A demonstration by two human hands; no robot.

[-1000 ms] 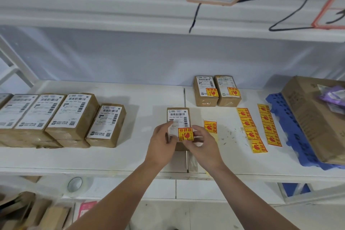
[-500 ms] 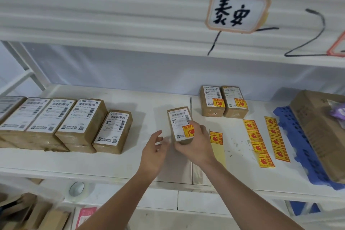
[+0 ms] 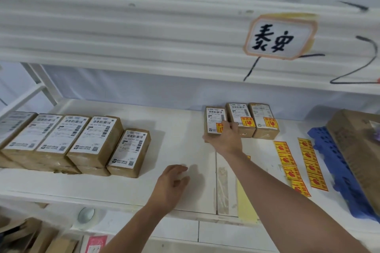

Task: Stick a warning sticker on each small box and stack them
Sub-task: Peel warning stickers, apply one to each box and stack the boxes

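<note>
Since the earlier frame the stickered box (image 3: pixel 214 120) had travelled from the middle of the shelf (image 3: pixel 181 150) to the back, where the right hand (image 3: pixel 225 139) was setting it just left of the two finished boxes (image 3: pixel 253 119). The left hand (image 3: pixel 171 185) had let go and hung open and empty over the shelf front, palm down.

The right hand gripped the box at its near end, fingers lying over the yellow warning sticker (image 3: pixel 219 128). Whether the box already rested on the shelf could not be told.

Risks noted: the fingers on the sticker could lift or crease a corner when they withdraw, if it was not pressed down fully. The knuckles sat close against the neighbouring box, so a careless release might knock the row askew. The unlabelled boxes (image 3: pixel 86 141) at left were stacked loosely, the end one tilted; a hurried reach could topple it. The sticker strips (image 3: pixel 300 166) lay near the right forearm and might be dragged.
</note>
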